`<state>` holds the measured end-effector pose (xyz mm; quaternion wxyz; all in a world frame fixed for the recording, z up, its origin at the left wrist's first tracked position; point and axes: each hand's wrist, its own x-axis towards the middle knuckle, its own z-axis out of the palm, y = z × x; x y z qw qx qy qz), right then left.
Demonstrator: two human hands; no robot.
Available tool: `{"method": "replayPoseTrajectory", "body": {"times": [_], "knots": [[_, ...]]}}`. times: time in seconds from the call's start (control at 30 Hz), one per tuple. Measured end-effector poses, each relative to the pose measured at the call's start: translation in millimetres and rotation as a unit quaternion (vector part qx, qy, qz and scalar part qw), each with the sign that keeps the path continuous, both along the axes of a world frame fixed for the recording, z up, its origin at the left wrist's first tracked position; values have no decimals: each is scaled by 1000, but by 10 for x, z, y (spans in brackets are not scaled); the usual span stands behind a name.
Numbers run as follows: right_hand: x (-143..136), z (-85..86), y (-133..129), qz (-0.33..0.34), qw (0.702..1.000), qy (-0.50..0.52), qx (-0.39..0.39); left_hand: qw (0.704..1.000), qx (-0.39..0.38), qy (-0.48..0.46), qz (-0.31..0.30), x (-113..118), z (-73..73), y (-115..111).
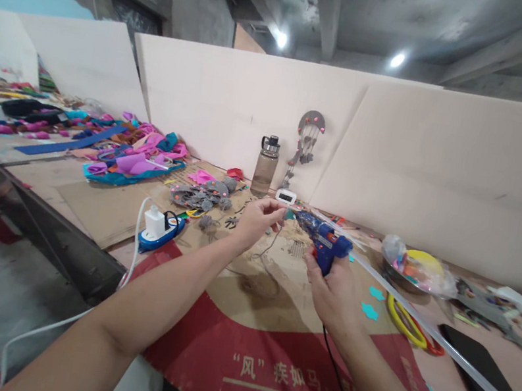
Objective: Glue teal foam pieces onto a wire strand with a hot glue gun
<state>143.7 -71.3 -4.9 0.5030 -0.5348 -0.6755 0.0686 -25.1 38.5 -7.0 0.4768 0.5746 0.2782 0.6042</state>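
Observation:
My right hand (332, 286) is wrapped round the handle of a blue hot glue gun (322, 234), whose nozzle points left. A long clear glue stick (404, 299) runs out of its back toward the lower right. My left hand (259, 222) pinches a small teal piece (290, 214) right at the nozzle tip, and a thin grey cord (274, 244) hangs below these fingers. Beneath both hands lies a brown and red cardboard sheet (271, 314). Two turquoise cutouts (370, 311) rest to the right of my right hand.
A water bottle (265, 168) stands by the white board, near a hanging grey ornament (311, 127). Felt scraps (143, 152) and a power strip (160, 233) are at left. Yellow-handled scissors (405, 321), a bowl (415, 275) and a black phone (485, 380) lie at right.

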Motion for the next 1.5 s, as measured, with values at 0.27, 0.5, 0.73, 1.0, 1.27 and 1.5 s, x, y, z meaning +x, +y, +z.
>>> {"method": "replayPoseTrajectory", "body": {"times": [0.27,0.5,0.73,1.0,1.27,1.5], "knots": [[-28,51,-29,2,1000,-20,10,1000,0,6,-4,7,13,-9],[-20,35,-20,6,1000,-15,8,1000,-1,3,-3,8,12,-9],[-23,44,-28,0,1000,-23,12,1000,-5,6,-3,4,-1,5],[-27,54,-36,3,1000,-26,16,1000,-4,5,-8,9,27,-16],[-14,31,-22,-3,1000,-17,9,1000,-4,2,-3,5,5,4],[-25,47,-35,2,999,-28,22,1000,-6,0,-8,15,16,-1]]}}
